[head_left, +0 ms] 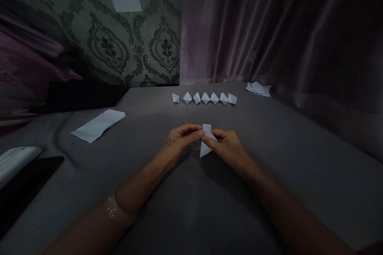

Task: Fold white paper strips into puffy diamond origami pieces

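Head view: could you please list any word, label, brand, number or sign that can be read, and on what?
None can be read.
Wall sheet: any print is too small.
White item, left edge: any marks are too blurred.
Left hand, right hand: marks too small.

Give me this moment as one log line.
left hand: pinches paper piece | right hand: grips same piece | beyond hands: row of folded papers | left side: white sheets

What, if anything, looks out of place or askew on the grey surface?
The paper pile at the back right looks messy, its pieces overlapping at uneven angles. In the row of folded papers, the leftmost piece and rightmost piece seem turned differently from most between them. Nothing looks spilled.
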Available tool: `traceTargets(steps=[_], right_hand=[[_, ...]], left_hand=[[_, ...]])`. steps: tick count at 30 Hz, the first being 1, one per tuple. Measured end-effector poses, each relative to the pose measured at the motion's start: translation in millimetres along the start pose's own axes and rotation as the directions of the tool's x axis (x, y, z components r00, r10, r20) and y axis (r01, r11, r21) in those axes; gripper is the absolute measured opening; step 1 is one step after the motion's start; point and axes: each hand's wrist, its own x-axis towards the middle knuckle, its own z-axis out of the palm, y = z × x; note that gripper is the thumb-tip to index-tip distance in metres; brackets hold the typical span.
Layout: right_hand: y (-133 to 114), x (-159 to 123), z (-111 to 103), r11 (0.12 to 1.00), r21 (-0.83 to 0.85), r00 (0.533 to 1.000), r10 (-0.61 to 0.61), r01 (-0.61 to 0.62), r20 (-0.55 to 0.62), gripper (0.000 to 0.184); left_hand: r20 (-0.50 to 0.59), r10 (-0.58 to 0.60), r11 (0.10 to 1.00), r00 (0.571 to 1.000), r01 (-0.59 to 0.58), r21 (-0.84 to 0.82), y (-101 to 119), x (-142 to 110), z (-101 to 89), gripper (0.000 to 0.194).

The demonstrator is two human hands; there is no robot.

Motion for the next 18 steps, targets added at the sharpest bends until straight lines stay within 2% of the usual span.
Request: traceTargets(steps=[2, 4, 6, 10, 14, 18], right_hand=[[1.9, -0.3, 1.7, 0.989, -0.115, 0.995, -0.101, 0.098, -0.026, 0.03], [3.7, -0.9, 2.6, 0.96, -0.195, 0.975, -0.215, 0.201, -0.052, 0.024], [4.2, -2.1, 3.2, 0.931, -0.228, 0.943, -0.314, 0.285, -0.107, 0.012], [2.6, -5.6, 5.6, 0.9, -0.244, 0.868, -0.42, 0.361, -0.264, 0.011], [3.7, -7.9, 9.5, 0.844, -0.321, 0.828, -0.511, 0.43, -0.232, 0.004], [8.4, -8.2, 13.0, 0.769, -0.391, 0.784, -0.598, 0.505, -0.164, 0.011]], left_hand=[[-0.013, 0.036, 0.999, 0.999, -0.035, 0.03, -0.8, -0.8, 0.8, 0.014], [-0.043, 0.087, 0.994, 0.995, -0.085, 0.062, -1.1, -1.4, 0.7, 0.011], [-0.094, 0.145, 0.987, 0.985, -0.138, 0.082, -0.7, -1.6, 0.5, 0.012], [-0.182, 0.149, 0.989, 0.972, -0.141, 0.052, 0.2, -2.1, 1.9, 0.018], [-0.181, 0.081, 0.994, 0.98, -0.093, -0.062, -2.0, -2.9, 4.1, 0.024], [-0.139, 0.057, 0.985, 0.989, -0.078, -0.151, -7.7, -2.9, 3.5, 0.024]])
